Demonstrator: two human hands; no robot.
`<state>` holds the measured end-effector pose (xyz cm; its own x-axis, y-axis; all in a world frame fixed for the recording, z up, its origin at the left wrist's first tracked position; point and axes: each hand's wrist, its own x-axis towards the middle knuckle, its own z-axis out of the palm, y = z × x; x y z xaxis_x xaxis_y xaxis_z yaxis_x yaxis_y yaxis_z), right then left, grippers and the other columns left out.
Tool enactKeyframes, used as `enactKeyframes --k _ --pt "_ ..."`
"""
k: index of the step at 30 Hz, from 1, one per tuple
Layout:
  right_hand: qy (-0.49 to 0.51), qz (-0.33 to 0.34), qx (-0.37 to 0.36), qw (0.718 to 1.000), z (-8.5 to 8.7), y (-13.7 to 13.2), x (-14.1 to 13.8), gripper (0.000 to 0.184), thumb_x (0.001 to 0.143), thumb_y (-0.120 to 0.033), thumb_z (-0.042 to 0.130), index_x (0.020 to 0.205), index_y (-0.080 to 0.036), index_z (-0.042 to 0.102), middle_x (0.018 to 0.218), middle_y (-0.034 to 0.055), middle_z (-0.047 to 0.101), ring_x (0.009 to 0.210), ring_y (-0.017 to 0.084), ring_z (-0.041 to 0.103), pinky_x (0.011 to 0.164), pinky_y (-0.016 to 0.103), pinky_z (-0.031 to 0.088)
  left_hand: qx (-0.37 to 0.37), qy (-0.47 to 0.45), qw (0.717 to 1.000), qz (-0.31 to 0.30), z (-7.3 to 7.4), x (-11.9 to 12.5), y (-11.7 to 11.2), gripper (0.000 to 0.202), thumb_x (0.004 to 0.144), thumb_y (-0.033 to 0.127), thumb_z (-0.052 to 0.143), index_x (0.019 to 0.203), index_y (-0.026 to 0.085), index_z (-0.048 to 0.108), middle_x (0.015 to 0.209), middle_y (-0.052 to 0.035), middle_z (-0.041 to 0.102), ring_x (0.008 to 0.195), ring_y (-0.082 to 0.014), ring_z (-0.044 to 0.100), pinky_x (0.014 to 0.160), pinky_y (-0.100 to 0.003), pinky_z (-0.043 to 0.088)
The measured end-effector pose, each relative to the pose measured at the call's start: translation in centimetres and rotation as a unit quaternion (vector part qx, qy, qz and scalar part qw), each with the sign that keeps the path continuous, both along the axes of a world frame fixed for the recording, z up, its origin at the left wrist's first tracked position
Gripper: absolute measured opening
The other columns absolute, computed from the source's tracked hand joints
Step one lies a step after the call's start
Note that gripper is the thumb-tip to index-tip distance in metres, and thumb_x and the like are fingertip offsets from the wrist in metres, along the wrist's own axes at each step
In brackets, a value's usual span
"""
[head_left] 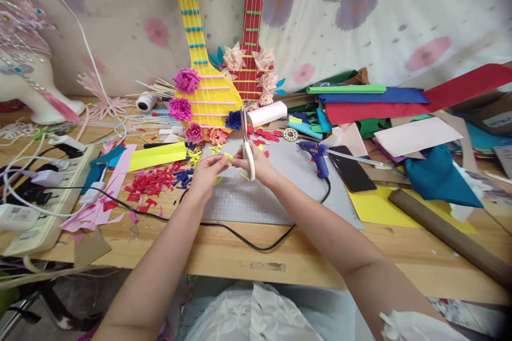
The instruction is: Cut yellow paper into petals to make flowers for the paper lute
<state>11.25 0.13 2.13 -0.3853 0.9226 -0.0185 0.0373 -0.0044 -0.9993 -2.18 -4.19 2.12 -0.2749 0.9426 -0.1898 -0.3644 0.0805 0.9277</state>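
Note:
My left hand and my right hand meet over the grey cutting mat. Between the fingertips of both is a small yellow paper piece, pinched by my left hand and touched by the right fingers. White-handled scissors hang on my right hand, blades pointing up and away. Behind the hands leans a yellow paper guitar with pink strips and paper flowers. Beside it stands a red guitar trimmed with pale roses.
Red paper scraps lie left of the mat. A blue glue gun rests on its right, near a black phone. The glue gun's black cord loops along the front edge. A power strip sits far left; coloured sheets are piled right.

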Motion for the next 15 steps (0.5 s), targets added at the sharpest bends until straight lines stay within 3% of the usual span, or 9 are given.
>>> enactKeyframes --k 4,9,15 --pt "0.01 -0.01 -0.012 1.0 0.0 0.1 0.0 0.049 0.054 -0.04 0.074 0.08 -0.021 0.037 0.072 -0.0017 0.059 0.066 0.013 0.059 0.064 0.03 0.047 -0.014 -0.022 0.999 -0.029 0.0 0.0 -0.2 0.032 0.042 0.032 0.082 0.064 0.015 0.067 0.074 -0.0034 0.066 0.074 -0.0135 0.061 0.082 -0.033 0.048" --pt "-0.039 -0.016 0.029 0.999 -0.1 0.5 0.5 0.047 0.053 -0.04 0.074 0.078 -0.021 0.039 0.072 -0.0023 0.058 0.066 0.013 0.057 0.064 0.03 0.046 -0.043 -0.011 0.994 -0.098 0.0 0.0 -0.2 0.031 0.049 0.037 0.079 0.07 0.016 0.069 0.082 -0.0059 0.068 0.08 -0.0161 0.062 0.075 -0.031 0.049" --pt "-0.084 0.005 0.088 0.993 -0.5 1.0 1.3 0.044 0.059 -0.043 0.07 0.08 -0.021 0.039 0.073 -0.0014 0.057 0.069 0.015 0.056 0.066 0.031 0.045 -0.037 0.037 0.997 -0.062 0.0 0.5 0.3 0.033 0.042 0.032 0.082 0.067 0.015 0.069 0.075 -0.0055 0.068 0.072 -0.0139 0.061 0.077 -0.031 0.048"
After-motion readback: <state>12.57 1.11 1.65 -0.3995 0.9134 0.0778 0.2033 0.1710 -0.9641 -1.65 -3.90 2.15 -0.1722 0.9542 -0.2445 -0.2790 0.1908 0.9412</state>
